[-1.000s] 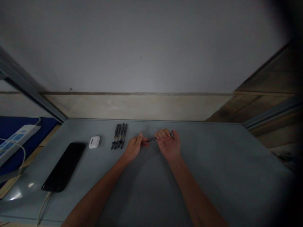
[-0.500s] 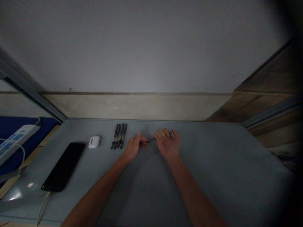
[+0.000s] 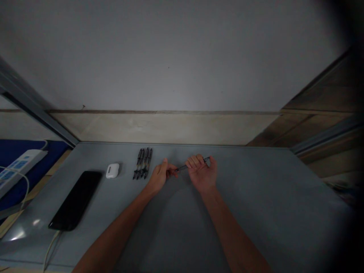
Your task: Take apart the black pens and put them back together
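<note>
Both hands [image 3: 159,178] [image 3: 202,176] w/ pen [image 3: 182,168], grey tbl [image 3: 270,197], pale wall [image 3: 170,49] bhd

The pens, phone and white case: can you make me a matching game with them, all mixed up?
1. phone
2. case
3. pen row
4. lone pen

A. side by side, near the left hand
B. white
C. held by left hand and right hand
D. black, with a cable

Pairs: 1-D, 2-B, 3-A, 4-C
</note>
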`<state>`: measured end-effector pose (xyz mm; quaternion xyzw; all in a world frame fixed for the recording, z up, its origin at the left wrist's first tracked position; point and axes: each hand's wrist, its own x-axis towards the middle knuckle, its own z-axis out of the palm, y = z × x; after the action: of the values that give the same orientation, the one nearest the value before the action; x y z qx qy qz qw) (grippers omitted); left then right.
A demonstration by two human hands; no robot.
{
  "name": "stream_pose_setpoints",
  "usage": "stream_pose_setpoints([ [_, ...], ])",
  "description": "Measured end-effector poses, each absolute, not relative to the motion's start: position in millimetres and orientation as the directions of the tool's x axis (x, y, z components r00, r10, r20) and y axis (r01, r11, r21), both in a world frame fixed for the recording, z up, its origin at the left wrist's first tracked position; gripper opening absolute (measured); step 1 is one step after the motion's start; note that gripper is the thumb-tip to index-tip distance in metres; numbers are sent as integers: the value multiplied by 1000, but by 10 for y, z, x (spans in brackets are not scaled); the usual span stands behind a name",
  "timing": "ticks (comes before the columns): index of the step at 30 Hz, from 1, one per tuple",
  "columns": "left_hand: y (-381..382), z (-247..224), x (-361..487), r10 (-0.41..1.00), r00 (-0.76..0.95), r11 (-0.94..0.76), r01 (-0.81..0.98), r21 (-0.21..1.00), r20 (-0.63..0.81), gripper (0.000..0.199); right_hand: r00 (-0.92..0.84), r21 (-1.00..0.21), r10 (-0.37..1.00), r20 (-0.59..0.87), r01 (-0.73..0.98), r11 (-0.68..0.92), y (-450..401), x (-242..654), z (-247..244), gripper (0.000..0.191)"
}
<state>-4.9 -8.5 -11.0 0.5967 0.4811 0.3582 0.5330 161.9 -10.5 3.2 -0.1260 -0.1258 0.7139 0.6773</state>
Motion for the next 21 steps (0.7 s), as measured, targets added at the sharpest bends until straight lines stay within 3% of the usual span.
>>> stream_pose_setpoints([
  [21,-84,-113,-54,956,276,44,195,980,-98,75,-61,-345,998,-6,-937,-59,-102,1618,26,41],
])
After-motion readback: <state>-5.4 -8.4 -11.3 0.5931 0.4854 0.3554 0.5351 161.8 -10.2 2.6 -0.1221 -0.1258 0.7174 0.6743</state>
